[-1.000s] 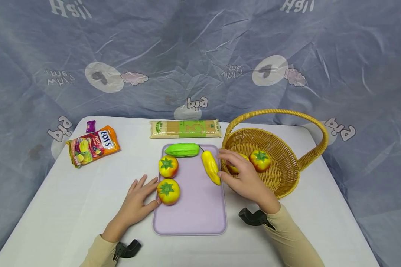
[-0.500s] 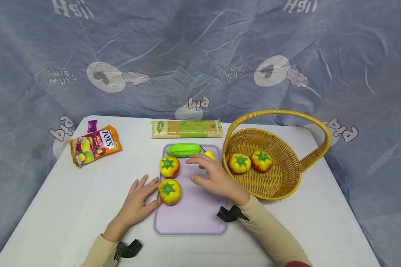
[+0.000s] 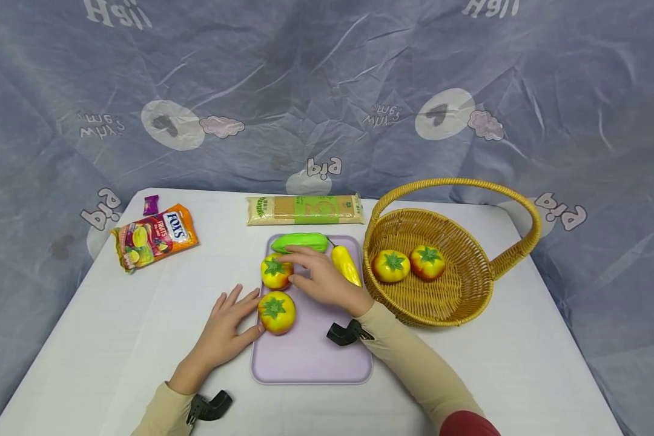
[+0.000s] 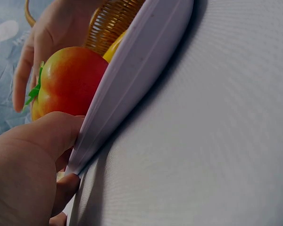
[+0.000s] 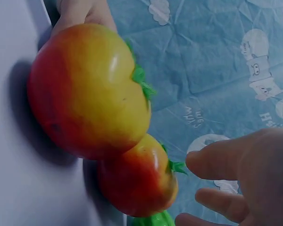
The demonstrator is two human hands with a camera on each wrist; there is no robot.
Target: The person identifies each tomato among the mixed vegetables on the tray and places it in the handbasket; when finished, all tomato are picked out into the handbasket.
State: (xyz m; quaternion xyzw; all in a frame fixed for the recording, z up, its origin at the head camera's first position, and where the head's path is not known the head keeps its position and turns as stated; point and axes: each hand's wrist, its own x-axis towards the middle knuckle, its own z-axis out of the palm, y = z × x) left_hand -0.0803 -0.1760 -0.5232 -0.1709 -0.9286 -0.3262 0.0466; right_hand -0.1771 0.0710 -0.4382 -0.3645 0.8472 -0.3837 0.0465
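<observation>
On the lilac tray (image 3: 316,357), two yellow-red tomatoes with green leaf tops line the left side: a near tomato (image 3: 277,313) and a far tomato (image 3: 276,272). My right hand (image 3: 321,275) is over the far tomato, its fingers spread; in the right wrist view the fingertips (image 5: 203,165) point at the leaf top with a gap between. My left hand (image 3: 226,330) lies at the tray's left edge, fingers stretched out, thumb (image 4: 56,134) at the rim beside the near tomato. A green ridged vegetable (image 3: 300,243) and a yellow pepper (image 3: 346,264) lie at the tray's far end.
A wicker basket (image 3: 471,303) with a tall handle stands right of the tray, holding two more tomatoes (image 3: 409,264). Behind the tray lies a noodle pack (image 3: 305,210). At the far left are a candy bag (image 3: 155,238) and a small purple sweet (image 3: 151,205).
My right hand has moved left from the basket's rim, across the yellow pepper, to the far tomato. The left hand has stayed at the tray's edge.
</observation>
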